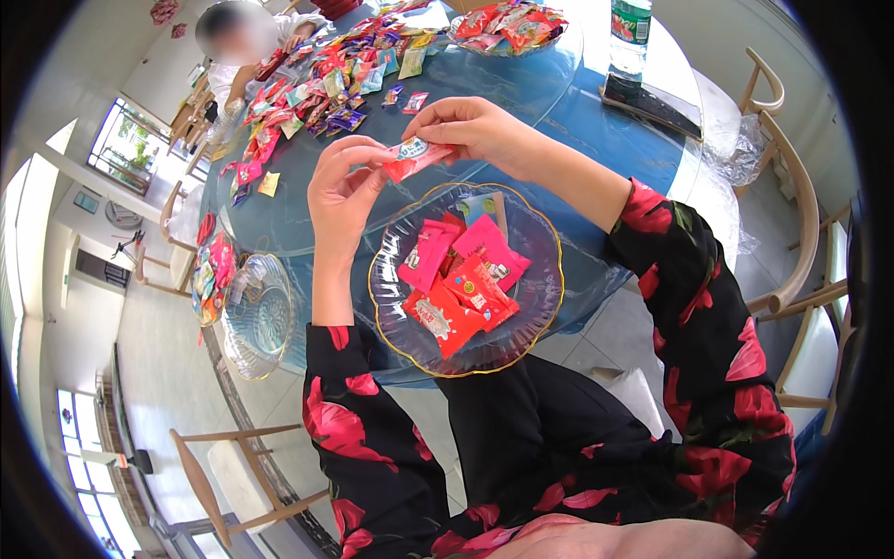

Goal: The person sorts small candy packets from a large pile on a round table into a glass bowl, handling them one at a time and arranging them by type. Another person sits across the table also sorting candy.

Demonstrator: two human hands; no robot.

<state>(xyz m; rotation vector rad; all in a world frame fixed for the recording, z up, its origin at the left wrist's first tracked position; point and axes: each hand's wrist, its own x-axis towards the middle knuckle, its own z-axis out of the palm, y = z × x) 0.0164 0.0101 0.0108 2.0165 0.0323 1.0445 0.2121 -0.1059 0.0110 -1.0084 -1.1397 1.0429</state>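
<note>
My left hand [348, 178] and my right hand [469, 133] hold a red and white wrapped candy [415, 159] between them, one at each end. Just below it, at the table's near edge, stands a clear scalloped glass bowl with a gold rim [557, 300]. Several red and pink candy packets [447, 318] lie in the bowl, along with a pale blue-green packet [482, 205]. Beyond my hands a large heap of assorted wrapped candies [342, 77] spreads over the blue marbled tabletop [461, 80].
A heaped candy bowl [508, 29], a water bottle [631, 38] and a dark flat device [653, 106] are at the back right. Left are an apparently bare glass bowl [269, 321] and a filled one [215, 276]. Another person [237, 56] sits across. Wooden chairs [796, 230] surround the table.
</note>
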